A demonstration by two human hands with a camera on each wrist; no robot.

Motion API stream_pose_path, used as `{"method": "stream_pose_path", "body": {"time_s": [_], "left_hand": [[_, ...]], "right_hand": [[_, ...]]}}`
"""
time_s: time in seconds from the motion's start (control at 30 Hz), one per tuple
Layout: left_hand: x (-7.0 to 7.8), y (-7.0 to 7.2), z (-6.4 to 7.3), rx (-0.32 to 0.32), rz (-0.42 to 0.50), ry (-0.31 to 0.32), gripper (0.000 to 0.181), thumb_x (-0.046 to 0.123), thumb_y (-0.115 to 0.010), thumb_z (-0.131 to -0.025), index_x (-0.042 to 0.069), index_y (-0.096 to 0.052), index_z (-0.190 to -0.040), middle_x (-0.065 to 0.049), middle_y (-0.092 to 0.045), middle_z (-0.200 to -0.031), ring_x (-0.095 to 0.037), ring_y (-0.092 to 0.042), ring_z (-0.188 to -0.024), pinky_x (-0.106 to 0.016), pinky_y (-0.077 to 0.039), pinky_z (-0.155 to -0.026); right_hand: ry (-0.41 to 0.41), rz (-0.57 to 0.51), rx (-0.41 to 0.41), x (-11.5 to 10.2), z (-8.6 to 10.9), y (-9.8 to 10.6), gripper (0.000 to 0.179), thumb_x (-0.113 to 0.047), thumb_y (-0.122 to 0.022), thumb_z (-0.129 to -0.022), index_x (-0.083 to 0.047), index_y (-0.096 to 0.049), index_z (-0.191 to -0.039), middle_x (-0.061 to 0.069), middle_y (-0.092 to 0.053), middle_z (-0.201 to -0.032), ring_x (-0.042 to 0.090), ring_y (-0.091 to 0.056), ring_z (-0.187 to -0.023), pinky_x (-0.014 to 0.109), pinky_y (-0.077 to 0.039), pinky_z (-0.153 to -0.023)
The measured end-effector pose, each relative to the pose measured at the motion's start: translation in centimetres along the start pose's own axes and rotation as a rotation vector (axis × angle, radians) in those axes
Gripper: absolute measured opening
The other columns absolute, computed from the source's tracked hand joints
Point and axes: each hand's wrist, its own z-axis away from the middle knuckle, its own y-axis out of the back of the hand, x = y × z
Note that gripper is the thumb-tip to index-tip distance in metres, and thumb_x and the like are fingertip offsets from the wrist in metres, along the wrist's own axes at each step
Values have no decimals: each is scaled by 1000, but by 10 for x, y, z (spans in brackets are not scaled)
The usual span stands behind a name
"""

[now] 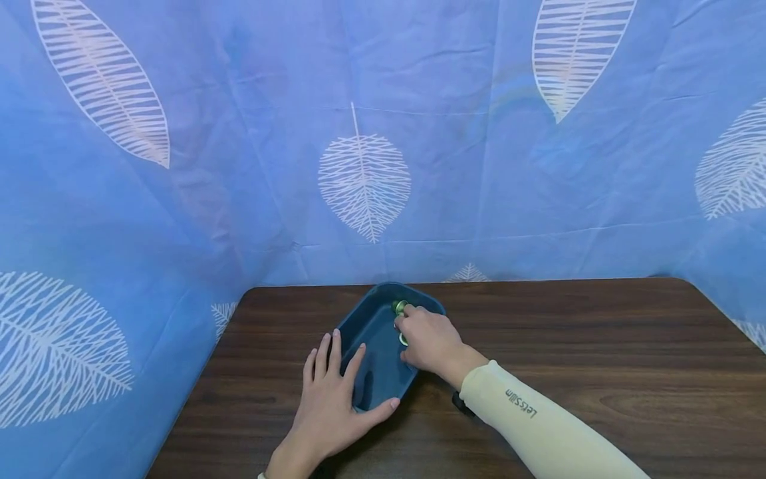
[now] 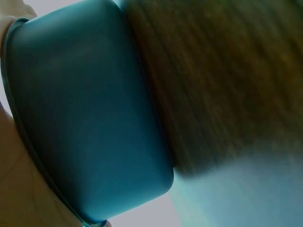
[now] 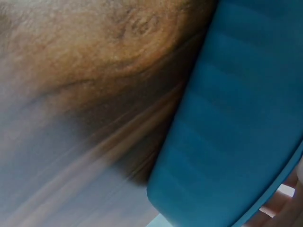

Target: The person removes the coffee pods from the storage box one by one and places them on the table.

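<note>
A dark teal tray (image 1: 378, 362) with raised walls lies slanted on the wooden table. Over its near left corner, my left hand (image 1: 332, 406) rests with fingers spread, the thumb lying along the near rim. The tray's outer wall (image 2: 90, 113) fills much of the left wrist view, with the palm against the rim. Inside the tray, by its right wall, my right hand (image 1: 432, 340) grips a small shiny green object (image 1: 400, 307) with curled fingers. Those fingers partly hide it, and its kind cannot be told. The tray's side (image 3: 232, 118) also shows large in the right wrist view.
Dark wood-grained table (image 1: 574, 352) extends to the right of the tray and to its left. A blue cloth (image 1: 455, 173) with white leaf prints hangs behind the table's back edge. A pale sleeve (image 1: 538, 419) covers the right forearm, above a dark wrist strap (image 1: 463, 404).
</note>
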Motion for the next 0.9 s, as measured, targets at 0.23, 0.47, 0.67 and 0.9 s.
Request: {"method": "stream_pose_path", "body": {"time_s": [0.23,0.47,0.67,0.9], "left_hand": [[1,1,1,-12,-1,-4,102,94,-35,-69,30,-41,-148,-13,-14,-162,-35,-9,-149,-61,-9,-114],[2,1,1,-7,-8,6,102,95,-33,-68,30,-44,-146,-12,-16,-162,-35,-12,-149,-62,-13,-113],[3,3,1,-27,-8,18,102,95,-35,-68,31,-43,-147,-11,-14,-163,-34,-9,-150,-62,-12,-113],[4,3,1,-15,0,11,102,95,-35,-68,30,-45,-145,-12,-16,-162,-35,-11,-149,-63,-13,-113]], "right_hand": [[9,125,45,-2,2,1,61,-46,-82,-73,-13,-66,-122,9,-64,-116,24,-61,-101,42,-55,-85],[-22,212,42,-3,3,4,47,-56,-79,-70,-16,-77,-93,5,-70,-99,25,-62,-91,46,-51,-87],[-21,194,39,-2,5,4,42,-53,-79,-70,-15,-77,-86,5,-70,-98,23,-61,-85,45,-52,-81],[13,192,36,-3,7,6,40,-54,-82,-69,-16,-76,-83,4,-68,-95,20,-58,-84,40,-52,-73]]}}
